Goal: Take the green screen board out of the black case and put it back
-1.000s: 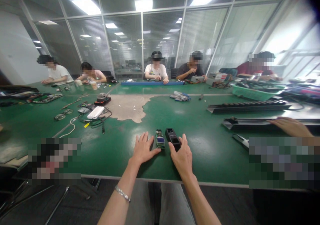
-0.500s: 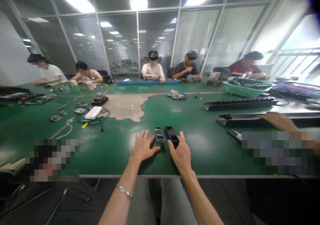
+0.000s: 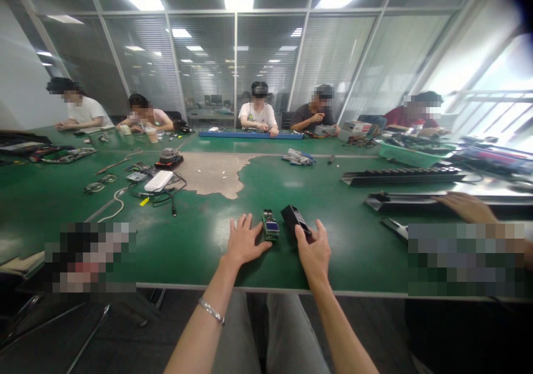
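Circuit board [image 3: 270, 227]'s on the worktop [image 3: 358, 257], long axis running front to back. Left hand [image 3: 242, 243] is nearest, splayed just left of the board, holding nothing; can't tell if it's touching. Right hand [image 3: 315, 252]'s gripping the black case [image 3: 293, 219], tilted, just right of the board. Well beyond the board, rightward: green basket [image 3: 402, 155], heaped with a blurry jumble [image 3: 420, 142].

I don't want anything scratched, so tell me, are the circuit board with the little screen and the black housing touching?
Apart. The head view shows a strip of green table between the circuit board and the black housing.
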